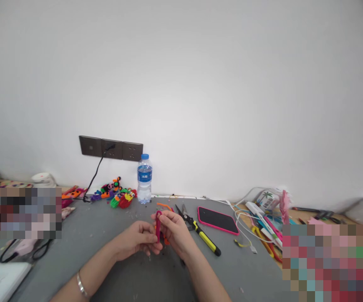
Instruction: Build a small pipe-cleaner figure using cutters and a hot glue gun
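This is a craft workbench in a plain workroom, shown by the grey table (112,235) against a bare white wall, a heap of bright pipe-cleaner figures (118,193), loose cutters (197,228), a row of wall sockets (111,148), charging cables (244,218) and a water bottle (144,179).
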Tool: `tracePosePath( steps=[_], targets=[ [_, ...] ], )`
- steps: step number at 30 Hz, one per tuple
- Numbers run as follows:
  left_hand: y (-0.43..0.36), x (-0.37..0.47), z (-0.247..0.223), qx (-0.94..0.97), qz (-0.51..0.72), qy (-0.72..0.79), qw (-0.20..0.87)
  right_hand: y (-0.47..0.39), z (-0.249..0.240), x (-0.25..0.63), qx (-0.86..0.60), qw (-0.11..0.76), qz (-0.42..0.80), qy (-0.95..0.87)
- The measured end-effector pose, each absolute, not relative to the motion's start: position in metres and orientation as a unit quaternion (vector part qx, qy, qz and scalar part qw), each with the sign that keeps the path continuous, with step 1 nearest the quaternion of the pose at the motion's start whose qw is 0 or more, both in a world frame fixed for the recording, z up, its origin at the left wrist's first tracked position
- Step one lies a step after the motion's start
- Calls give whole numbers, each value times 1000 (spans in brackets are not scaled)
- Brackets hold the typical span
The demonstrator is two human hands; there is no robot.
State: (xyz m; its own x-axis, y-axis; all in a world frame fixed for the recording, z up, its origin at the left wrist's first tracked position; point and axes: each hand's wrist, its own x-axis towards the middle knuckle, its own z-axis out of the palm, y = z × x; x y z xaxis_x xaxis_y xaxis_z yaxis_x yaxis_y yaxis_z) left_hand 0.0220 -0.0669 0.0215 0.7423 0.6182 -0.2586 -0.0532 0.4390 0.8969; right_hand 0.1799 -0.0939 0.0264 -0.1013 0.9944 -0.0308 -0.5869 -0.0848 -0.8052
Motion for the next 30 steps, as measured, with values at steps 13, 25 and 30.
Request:
tracePosePath(
  steps=[13, 25, 30],
  targets=[
    [-68, 23, 18, 485, 218, 281, 799, -94, 23, 177, -319, 587, 675, -314],
    [-73, 27, 19, 487, 226, 269, 800, -99, 28, 179, -263, 567, 709, -326],
    [-72, 22, 20, 524, 196, 241, 793, -98, 23, 187, -266, 524, 739, -329]
  ],
)
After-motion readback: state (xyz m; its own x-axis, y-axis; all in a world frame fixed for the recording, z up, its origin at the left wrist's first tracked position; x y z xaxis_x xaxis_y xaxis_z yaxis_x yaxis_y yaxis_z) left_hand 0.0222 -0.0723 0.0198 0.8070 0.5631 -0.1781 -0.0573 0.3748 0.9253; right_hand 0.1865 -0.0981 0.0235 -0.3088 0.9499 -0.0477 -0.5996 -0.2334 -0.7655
